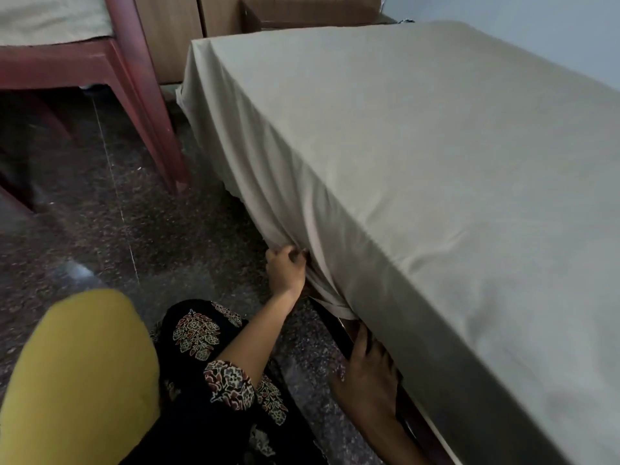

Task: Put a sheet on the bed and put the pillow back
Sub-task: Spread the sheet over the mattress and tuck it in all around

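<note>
Left of the bed (339,325), a red-brown wooden frame (134,78) stands on the dark speckled floor (100,213). Nearer the bed's side, the left hand (285,268) has its fingers closed on a bunched fold of the beige sheet (419,162), which covers the top of the bed and hangs down its side. Further right, the right hand (365,380) lies against the bed's lower edge, fingers reaching under the sheet's hem; whether they grip it cannot be told.
</note>
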Demonstrator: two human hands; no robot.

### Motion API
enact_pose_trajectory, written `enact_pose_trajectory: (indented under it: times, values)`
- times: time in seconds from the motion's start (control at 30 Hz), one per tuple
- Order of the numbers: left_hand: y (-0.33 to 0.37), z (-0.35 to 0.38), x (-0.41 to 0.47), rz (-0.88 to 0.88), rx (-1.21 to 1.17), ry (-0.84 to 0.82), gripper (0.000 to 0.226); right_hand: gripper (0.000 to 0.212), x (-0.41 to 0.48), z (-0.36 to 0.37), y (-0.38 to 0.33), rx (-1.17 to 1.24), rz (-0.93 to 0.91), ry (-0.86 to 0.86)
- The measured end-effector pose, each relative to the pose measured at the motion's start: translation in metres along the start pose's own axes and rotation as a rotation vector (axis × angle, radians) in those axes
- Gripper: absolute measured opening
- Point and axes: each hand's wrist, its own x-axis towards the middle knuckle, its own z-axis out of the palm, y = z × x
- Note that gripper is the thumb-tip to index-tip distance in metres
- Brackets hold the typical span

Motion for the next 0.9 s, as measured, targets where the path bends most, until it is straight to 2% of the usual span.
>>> enact_pose_trajectory:
  times: [0.1, 0.2, 0.27, 0.43, 0.5, 0.57, 0.67, 0.7, 0.8, 0.9]
  values:
    - [0.011, -0.010, -0.005, 0.008, 0.041, -0.014, 0.025, 0.120, 0.001, 0.004, 0.001, -0.011, 0.011, 0.004]
    - [0.015, -0.016, -0.004, 0.077, 0.072, 0.004, 0.022, 0.122, 0.000, 0.004, 0.000, -0.011, 0.002, 0.006]
    - [0.018, -0.017, 0.001, 0.062, 0.091, 0.000, 0.020, 0.117, -0.001, 0.004, -0.002, 0.000, 0.010, 0.026]
    - [0.027, -0.018, 0.010, -0.102, 0.057, -0.030, 0.022, 0.095, -0.002, 0.006, -0.010, -0.001, 0.092, 0.099]
    - [0.027, -0.020, 0.017, -0.078, 0.066, -0.058, 0.020, 0.076, -0.003, 0.006, -0.013, 0.005, 0.133, 0.106]
    - [0.028, -0.021, 0.024, -0.041, 0.075, -0.072, 0.016, 0.068, -0.005, 0.004, -0.017, 0.021, 0.193, 0.086]
    - [0.031, -0.021, 0.026, -0.037, 0.080, -0.108, 0.013, 0.061, -0.004, -0.007, -0.018, 0.121, 0.230, 0.021]
    - [0.030, -0.021, 0.026, -0.039, 0.089, -0.113, 0.013, 0.066, -0.003, -0.012, -0.014, 0.124, 0.238, 0.031]
    - [0.028, -0.023, 0.032, -0.039, 0.064, -0.111, 0.010, 0.087, -0.003, -0.037, -0.011, 0.179, 0.166, -0.226]
    - [0.029, -0.023, 0.038, -0.019, 0.065, -0.113, 0.009, 0.084, -0.020, -0.052, -0.025, 0.088, 0.098, -0.358]
